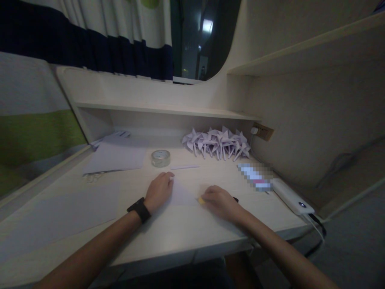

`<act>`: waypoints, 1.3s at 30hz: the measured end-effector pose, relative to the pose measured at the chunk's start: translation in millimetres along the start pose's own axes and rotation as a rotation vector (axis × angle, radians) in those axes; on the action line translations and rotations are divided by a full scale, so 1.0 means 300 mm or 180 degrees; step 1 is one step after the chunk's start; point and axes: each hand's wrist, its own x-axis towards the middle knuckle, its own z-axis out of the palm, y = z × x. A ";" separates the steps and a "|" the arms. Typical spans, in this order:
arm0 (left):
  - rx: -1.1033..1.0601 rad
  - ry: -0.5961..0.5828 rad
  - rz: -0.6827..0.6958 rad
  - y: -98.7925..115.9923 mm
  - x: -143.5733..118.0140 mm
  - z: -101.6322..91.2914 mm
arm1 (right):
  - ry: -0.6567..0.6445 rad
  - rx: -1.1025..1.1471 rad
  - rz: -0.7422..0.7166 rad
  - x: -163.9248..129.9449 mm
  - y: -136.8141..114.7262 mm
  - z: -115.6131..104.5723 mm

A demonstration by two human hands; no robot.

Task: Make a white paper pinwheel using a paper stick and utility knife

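Note:
My left hand (160, 190), with a black watch on the wrist, rests fingers curled on a small sheet of pale paper (184, 193) lying on the desk (168, 228). My right hand (219, 201) presses down on the same sheet's right side and covers a small yellow object (201, 200); a dark tip pokes out beyond its knuckles. A narrow paper strip (184, 167) lies just beyond my left hand. A roll of clear tape (160, 157) stands behind it.
Several folded paper pinwheels (217, 143) are heaped at the back under a shelf. Large paper sheets (118, 155) lie at left. A white power bank (292, 196) with a cable sits at the right edge, near a wall socket (264, 131).

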 end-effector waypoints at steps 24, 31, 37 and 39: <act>0.0298 -0.1149 0.1253 0.029 -0.088 -0.032 | -0.0077 0.0021 0.0008 -0.007 -0.024 -0.013; 0.0269 -0.1082 0.1275 0.027 -0.092 -0.036 | -0.0090 0.0013 0.0022 -0.019 -0.018 -0.022; 0.0266 -0.1042 0.1297 0.028 -0.096 -0.038 | -0.0049 0.0026 0.0012 -0.007 -0.031 -0.021; 0.0296 -0.1050 0.1297 0.028 -0.095 -0.036 | -0.0072 0.0002 0.0005 0.005 -0.029 -0.013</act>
